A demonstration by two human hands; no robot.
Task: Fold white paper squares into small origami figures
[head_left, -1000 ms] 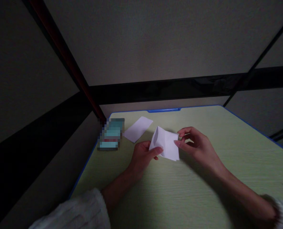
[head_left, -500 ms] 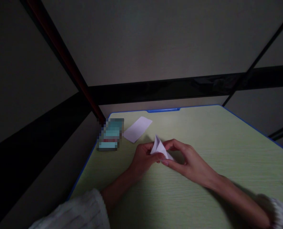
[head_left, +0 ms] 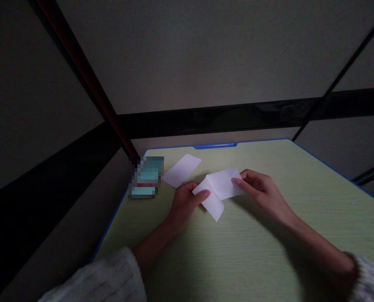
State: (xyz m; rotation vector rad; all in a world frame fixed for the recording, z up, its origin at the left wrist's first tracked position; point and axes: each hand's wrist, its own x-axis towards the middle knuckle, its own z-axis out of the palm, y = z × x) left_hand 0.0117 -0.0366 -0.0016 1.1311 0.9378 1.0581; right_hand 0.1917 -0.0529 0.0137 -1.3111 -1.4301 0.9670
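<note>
A creased sheet of white paper (head_left: 226,183) is stretched between my two hands over the table, bent along a diagonal crease near its middle. My left hand (head_left: 184,205) pinches its left part, thumb on top and fingers underneath. At the right end, my right hand (head_left: 258,186) grips the edge between thumb and fingers. The paper's lower left flap points down toward me. Behind my left hand lies a second piece of white paper (head_left: 183,170), flat on the table.
The pale wood-grain table (head_left: 300,201) has a blue rim and a blue ledge (head_left: 215,146) at its far edge. A pixelated, phone-like rectangle (head_left: 146,177) lies at the left edge. A panelled wall (head_left: 212,58) rises just behind the table.
The paper was folded into a small pointed shape between both hands; now it is opened out wider. My right hand has moved right and slightly away from me, apart from the left.
</note>
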